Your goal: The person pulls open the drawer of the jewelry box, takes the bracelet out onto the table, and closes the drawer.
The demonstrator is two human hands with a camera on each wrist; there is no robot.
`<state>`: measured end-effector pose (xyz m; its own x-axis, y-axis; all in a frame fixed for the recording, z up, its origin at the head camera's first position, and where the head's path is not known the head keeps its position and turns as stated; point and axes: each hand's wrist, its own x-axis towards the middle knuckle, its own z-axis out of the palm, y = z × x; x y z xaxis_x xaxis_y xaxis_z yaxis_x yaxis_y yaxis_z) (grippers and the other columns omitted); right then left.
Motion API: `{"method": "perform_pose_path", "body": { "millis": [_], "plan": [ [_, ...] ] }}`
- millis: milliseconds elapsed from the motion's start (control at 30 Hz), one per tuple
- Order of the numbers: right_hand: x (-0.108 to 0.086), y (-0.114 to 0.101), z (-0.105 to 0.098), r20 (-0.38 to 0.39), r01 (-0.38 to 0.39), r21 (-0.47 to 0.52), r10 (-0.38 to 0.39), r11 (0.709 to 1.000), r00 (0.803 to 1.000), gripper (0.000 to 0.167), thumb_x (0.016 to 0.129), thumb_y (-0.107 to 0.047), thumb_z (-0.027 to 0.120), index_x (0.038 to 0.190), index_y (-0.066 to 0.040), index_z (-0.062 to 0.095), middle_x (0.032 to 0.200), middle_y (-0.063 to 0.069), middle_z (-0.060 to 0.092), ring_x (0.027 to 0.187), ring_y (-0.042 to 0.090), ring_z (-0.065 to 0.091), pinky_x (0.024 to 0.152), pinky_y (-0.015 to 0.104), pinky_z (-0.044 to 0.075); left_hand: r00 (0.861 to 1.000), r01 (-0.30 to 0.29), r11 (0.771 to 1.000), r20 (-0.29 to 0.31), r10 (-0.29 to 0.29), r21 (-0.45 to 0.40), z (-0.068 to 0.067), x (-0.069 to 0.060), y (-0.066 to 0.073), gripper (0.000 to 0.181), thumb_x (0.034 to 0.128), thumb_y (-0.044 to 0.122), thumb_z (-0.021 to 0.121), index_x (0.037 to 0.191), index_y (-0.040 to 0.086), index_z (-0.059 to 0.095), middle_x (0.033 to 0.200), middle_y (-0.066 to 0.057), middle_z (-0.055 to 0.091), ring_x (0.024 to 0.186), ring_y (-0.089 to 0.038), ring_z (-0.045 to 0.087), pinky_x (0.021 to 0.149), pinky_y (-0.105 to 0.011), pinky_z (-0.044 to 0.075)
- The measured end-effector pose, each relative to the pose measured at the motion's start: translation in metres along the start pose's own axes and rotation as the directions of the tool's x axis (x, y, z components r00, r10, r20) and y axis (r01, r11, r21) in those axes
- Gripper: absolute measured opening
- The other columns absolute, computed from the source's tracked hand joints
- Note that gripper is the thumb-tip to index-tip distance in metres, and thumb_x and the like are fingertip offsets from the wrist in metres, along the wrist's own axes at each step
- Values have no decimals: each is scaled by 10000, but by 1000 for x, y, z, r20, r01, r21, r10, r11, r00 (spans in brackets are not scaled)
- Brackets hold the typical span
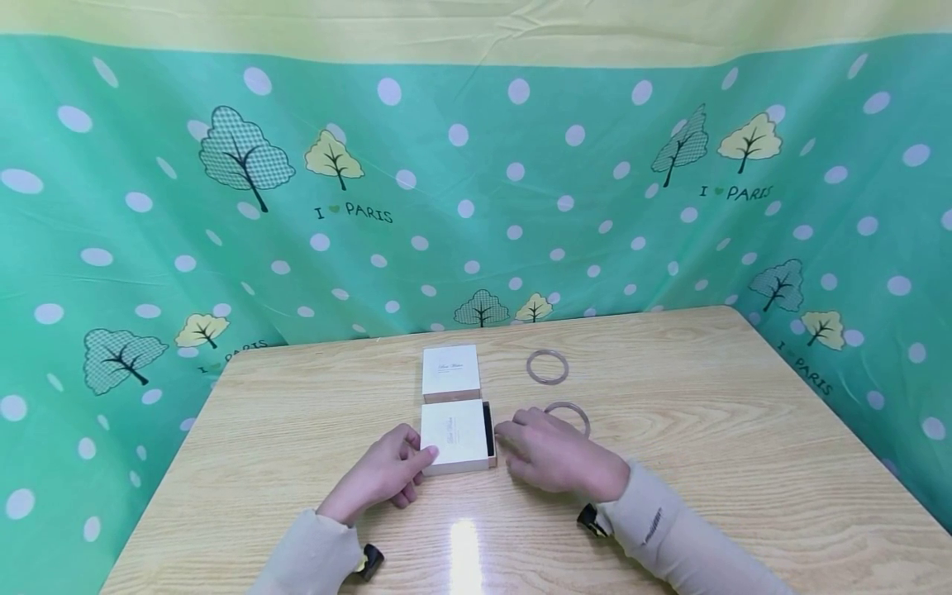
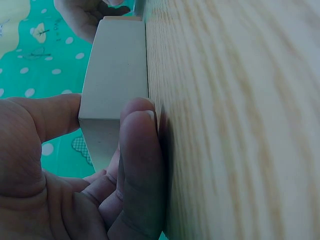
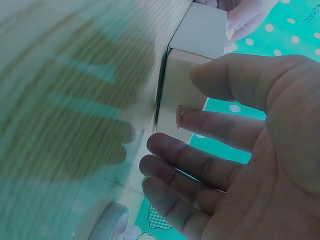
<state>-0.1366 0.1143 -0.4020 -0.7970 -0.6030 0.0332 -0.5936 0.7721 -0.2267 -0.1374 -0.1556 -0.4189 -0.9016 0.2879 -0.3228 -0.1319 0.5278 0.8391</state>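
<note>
In the head view, a white drawer box [image 1: 455, 434] lies near the table's middle, its inner drawer [image 1: 488, 430] slid a little out on the right, showing a dark interior. My left hand [image 1: 390, 469] grips the box's left end, thumb on the top edge and fingers curled at the side. At the opposite end is my right hand [image 1: 554, 450]. In the right wrist view its index finger touches a small loop-like pull [image 3: 179, 118] on the drawer's end face; the thumb is by the drawer's edge and the other fingers extend loosely, holding nothing.
A second white box [image 1: 451, 369] lies just behind the first. Two purplish-grey bangles lie to the right: the farther bangle [image 1: 547, 381] and the nearer bangle [image 1: 586, 420], partly hidden behind my right hand. A green dotted curtain [image 1: 476, 190] hangs around the wooden table [image 1: 706, 413].
</note>
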Motion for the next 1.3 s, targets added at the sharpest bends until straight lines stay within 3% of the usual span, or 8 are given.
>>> {"method": "perform_pose_path", "body": {
  "millis": [1300],
  "plan": [
    [-2, -2, 0, 44, 27, 13, -28, 1000, 999, 536, 866, -283, 649, 1371, -163, 520, 1025, 15, 597, 823, 101, 490, 681, 258, 460, 1000, -5, 1000, 3, 5, -3, 0, 0, -1, 423, 941, 375, 597, 1082, 5, 449, 744, -106, 597, 503, -185, 593, 452, -322, 531]
  ]
}}
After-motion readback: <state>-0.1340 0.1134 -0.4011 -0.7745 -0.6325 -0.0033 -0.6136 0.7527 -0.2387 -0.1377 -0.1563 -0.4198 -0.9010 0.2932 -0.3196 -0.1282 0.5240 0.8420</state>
